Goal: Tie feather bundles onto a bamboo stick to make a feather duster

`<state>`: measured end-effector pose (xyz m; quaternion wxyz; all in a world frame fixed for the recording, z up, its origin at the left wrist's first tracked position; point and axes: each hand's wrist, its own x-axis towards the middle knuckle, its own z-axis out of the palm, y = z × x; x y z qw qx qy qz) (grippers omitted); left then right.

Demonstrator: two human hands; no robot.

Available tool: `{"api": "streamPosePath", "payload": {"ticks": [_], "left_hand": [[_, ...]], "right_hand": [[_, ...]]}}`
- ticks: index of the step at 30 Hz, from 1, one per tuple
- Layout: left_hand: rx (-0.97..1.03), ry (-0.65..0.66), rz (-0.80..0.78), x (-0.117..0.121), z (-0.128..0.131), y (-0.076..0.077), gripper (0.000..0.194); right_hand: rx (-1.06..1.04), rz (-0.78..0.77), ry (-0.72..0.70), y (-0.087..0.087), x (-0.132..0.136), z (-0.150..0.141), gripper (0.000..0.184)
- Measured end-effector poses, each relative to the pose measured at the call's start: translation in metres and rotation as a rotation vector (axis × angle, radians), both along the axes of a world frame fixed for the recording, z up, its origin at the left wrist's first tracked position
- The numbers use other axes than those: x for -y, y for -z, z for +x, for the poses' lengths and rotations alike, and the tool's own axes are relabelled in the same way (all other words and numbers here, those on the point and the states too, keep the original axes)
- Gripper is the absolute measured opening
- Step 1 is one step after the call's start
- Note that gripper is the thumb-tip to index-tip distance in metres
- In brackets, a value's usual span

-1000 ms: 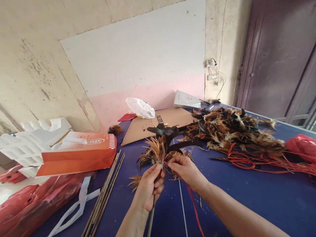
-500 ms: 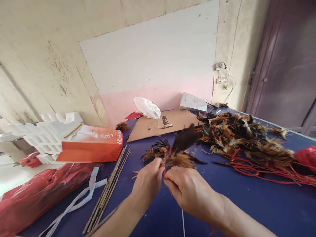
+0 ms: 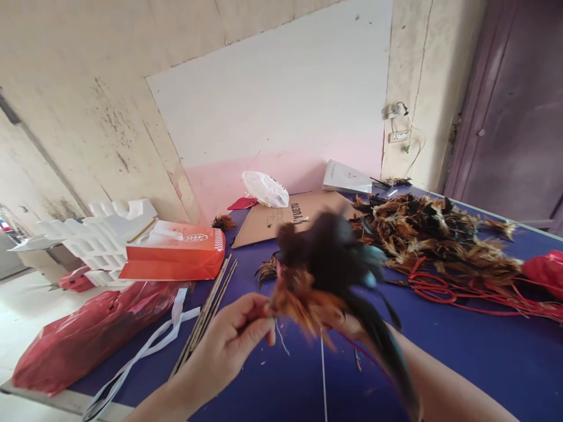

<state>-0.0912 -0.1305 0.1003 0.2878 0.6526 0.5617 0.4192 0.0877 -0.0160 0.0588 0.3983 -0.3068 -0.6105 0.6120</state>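
My left hand [image 3: 244,334] pinches the bound base of a feather bundle [image 3: 328,255] between thumb and fingers. The bundle is held above the table, its black and rust-brown feathers fanned to the right and blurred by motion. My right hand [image 3: 349,325] is behind the feathers, with its fingers mostly hidden, so I cannot see what they hold. A thin red string shows just below that hand. Beyond the bundle, another small clump of feathers [image 3: 266,269] lies on the blue table [image 3: 290,381].
At the right are a large feather pile [image 3: 431,234] and tangled red cord [image 3: 433,290]. Flat cardboard [image 3: 255,228] lies at the back. On the left are thin sticks [image 3: 211,305], an orange paper bag [image 3: 176,261], a red plastic bag [image 3: 97,334] and white strips [image 3: 145,351].
The bundle has swung toward me and turned, its feathers now covering my right hand. My left hand has moved left and down, still gripping the base; the two hands are further apart.
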Motion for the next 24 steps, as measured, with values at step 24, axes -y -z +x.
{"api": "streamPosePath", "payload": {"ticks": [24], "left_hand": [[1.304, -0.176, -0.456, -0.043, -0.005, 0.113, 0.009]], "right_hand": [[0.471, 0.11, -0.261, 0.042, -0.022, 0.011, 0.027]]}}
